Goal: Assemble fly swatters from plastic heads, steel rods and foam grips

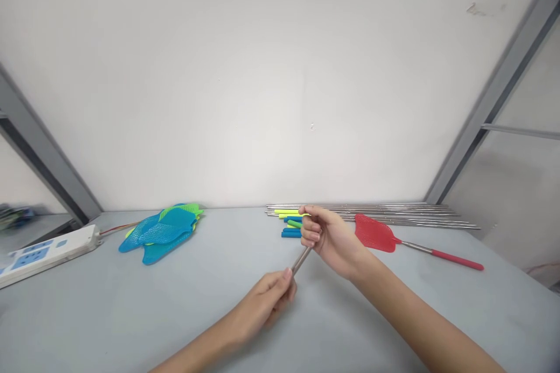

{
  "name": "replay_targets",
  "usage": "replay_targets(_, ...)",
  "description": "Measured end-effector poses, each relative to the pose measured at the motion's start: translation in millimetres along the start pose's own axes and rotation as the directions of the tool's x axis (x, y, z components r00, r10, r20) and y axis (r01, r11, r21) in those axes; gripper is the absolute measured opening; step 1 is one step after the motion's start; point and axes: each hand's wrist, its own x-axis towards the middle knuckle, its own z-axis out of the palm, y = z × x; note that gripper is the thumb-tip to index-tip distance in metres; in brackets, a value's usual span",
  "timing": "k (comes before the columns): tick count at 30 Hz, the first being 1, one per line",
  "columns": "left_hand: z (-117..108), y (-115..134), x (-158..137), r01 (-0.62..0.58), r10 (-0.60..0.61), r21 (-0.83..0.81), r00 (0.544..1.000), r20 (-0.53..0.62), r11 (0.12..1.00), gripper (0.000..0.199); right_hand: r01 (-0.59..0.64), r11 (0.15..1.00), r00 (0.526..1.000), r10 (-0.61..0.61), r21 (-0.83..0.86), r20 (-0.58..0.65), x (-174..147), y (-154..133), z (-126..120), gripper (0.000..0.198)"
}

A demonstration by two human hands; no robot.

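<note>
My left hand (275, 294) is closed around a thin metal rod (301, 260), which slants up and to the right above the table. At the rod's upper end, my right hand (326, 239) curls its fingers, with the rod running into its palm; the tip is hidden there. Behind the right hand lies a small pile of coloured grip tubes (291, 233), blue, green and yellow-green, partly covered by the fingers. To the right, a red fly swatter (376, 233) with a metal shaft and red grip lies flat, its head partly behind my right forearm.
Several long metal rods (415, 210) lie along the table's back edge by the white wall (262, 99). Blue and green swatter heads (168, 230) are stacked at left. A white power strip (52, 253) sits at the far left of the grey table (131, 309). Grey frame posts flank both sides.
</note>
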Motion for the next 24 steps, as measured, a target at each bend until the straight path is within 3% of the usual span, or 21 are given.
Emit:
replay_targets(4,5.7,-13.1,-2.6,0.041,-0.037,-0.092,0.998,0.053,0.995,0.044,-0.11,0.99,0.994,0.109,0.085,0.019,-0.1,4.3,-0.7,0.007)
replay_targets(12,6.5,-14.2,-12.4,0.125,-0.108,-0.24,0.991,0.083,0.963,0.045,-0.116,0.99,0.993,0.116,0.085,0.005,6.3,8.5,-6.7,0.01)
replay_targets(18,0.2,-2.1,-19.9,0.181,-0.172,-0.313,0.983,0.057,0.932,0.044,-0.017,0.989,0.996,0.004,-0.145,-0.084,14.5,9.6,-19.9,0.014)
replay_targets(24,-20.5,1.7,-18.9,0.099,-0.108,-0.424,0.994,0.003,0.9,0.042,0.0,0.92,0.986,-0.065,-0.393,-0.152,24.5,10.4,-47.5,0.021)
